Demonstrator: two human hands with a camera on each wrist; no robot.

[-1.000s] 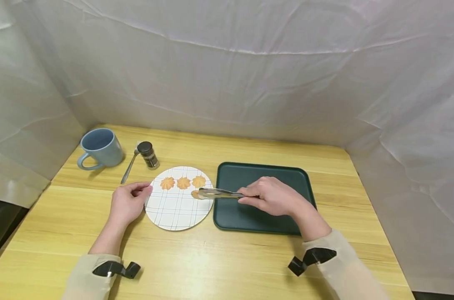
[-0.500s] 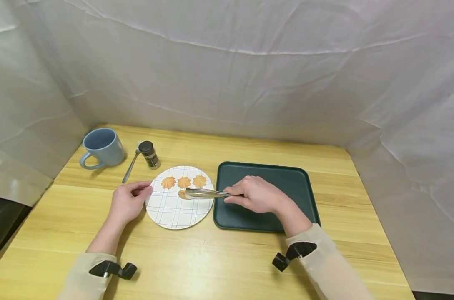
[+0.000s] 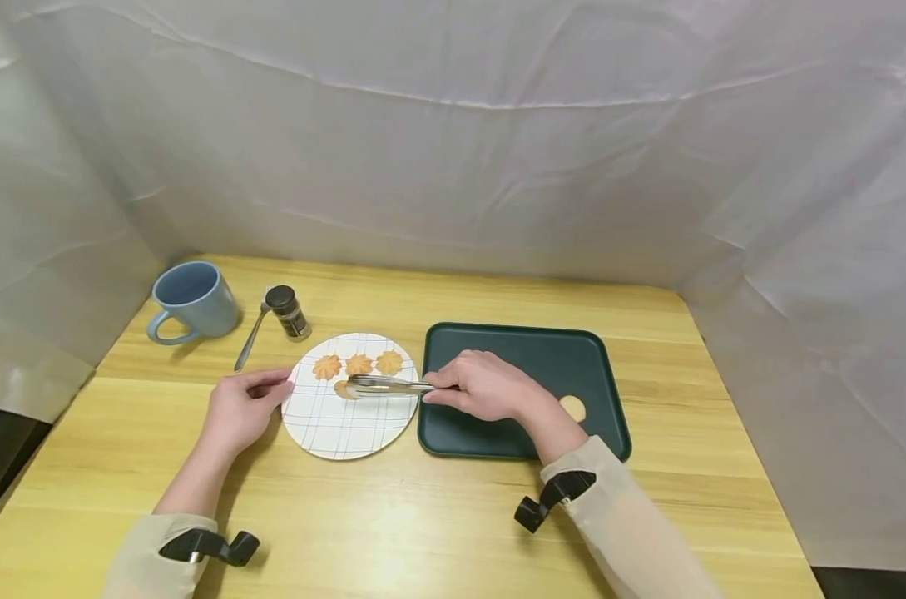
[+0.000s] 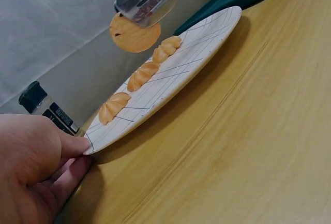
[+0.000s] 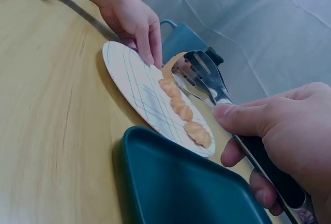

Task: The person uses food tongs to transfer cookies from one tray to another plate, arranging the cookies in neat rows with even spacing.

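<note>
My right hand (image 3: 477,389) grips metal tongs (image 3: 383,385) that pinch a round orange cookie (image 4: 133,33) just above the white grid-patterned plate (image 3: 344,420). Three flower-shaped cookies (image 3: 358,364) lie in a row at the plate's far side. My left hand (image 3: 237,408) holds the plate's left rim with its fingertips (image 4: 77,146). In the right wrist view the tongs (image 5: 204,76) hold the cookie (image 5: 170,64) on edge over the plate (image 5: 129,79). One pale round cookie (image 3: 572,408) lies on the dark green tray (image 3: 557,349) to the right.
A blue mug (image 3: 190,299) stands at the far left, with a fork (image 3: 249,337) and a small dark-lidded spice jar (image 3: 286,312) beside it. White cloth walls close in the wooden table (image 3: 393,516) on three sides.
My right hand has carried the tongs and cookie leftwards, from the plate's right edge to over its middle. Its move uncovered a pale cookie on the tray. The left hand stays on the rim.
</note>
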